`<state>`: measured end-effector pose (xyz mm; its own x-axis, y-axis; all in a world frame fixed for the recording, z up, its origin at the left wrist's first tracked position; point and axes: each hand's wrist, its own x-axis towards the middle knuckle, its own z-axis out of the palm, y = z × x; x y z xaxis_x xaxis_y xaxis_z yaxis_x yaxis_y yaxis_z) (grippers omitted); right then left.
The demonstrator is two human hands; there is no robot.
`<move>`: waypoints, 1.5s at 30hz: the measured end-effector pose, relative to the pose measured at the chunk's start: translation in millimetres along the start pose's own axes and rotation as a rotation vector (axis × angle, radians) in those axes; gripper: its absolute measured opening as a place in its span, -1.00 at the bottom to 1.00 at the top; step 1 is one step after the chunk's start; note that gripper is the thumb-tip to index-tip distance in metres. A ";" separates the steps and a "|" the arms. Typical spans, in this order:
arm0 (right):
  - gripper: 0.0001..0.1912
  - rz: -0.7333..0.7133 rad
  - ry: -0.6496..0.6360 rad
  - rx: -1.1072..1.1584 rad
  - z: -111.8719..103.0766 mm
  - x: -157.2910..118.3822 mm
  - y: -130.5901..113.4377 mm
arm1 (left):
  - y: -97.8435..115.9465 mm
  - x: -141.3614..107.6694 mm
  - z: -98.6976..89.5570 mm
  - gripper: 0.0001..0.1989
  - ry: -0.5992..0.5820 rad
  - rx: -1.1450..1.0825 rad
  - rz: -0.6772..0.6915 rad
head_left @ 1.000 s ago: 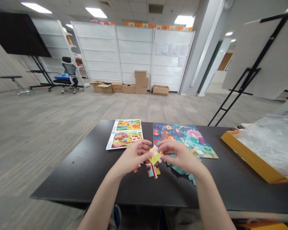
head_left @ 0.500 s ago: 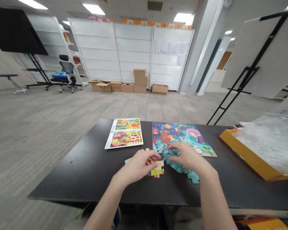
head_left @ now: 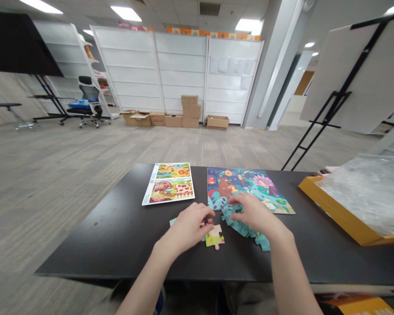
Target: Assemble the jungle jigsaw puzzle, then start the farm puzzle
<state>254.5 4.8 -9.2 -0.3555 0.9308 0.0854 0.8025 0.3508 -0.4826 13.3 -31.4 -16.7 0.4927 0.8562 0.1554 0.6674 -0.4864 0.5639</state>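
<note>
A left hand (head_left: 187,229) is pinching a small red jigsaw piece (head_left: 207,222) at its fingertips, while a pale green piece (head_left: 173,222) is poking out from under the palm. Just beside them, a yellow piece (head_left: 214,236) with pink edges is lying flat. A right hand (head_left: 254,214) is resting on a rumpled clump of teal pieces (head_left: 241,227), which is lying against the lower edge of a colourful jungle-scene puzzle (head_left: 249,188).

We list on the table (head_left: 85,258): picture sheet (head_left: 168,183) left, puzzle board (head_left: 249,188) right of it, loose puzzle pieces (head_left: 215,236) before both, tray (head_left: 328,210) far right.
</note>
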 end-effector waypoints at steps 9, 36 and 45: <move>-0.85 -0.105 0.022 0.455 -21.9 -8.0 -31.4 | 11.4 9.5 3.3 -0.79 0.150 -0.292 -0.012; -0.65 0.180 0.462 0.017 -53.1 -133.6 106.2 | 32.6 18.6 15.0 -0.83 0.108 0.266 0.186; -0.65 0.190 0.499 -0.177 -31.8 -163.8 155.9 | 23.9 19.9 20.9 -0.69 -0.002 0.374 0.042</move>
<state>453.1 -89.7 -70.7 0.0387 0.8999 0.4344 0.9136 0.1442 -0.3802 50.8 -29.6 -17.1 0.5249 0.8338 0.1708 0.8042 -0.5516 0.2215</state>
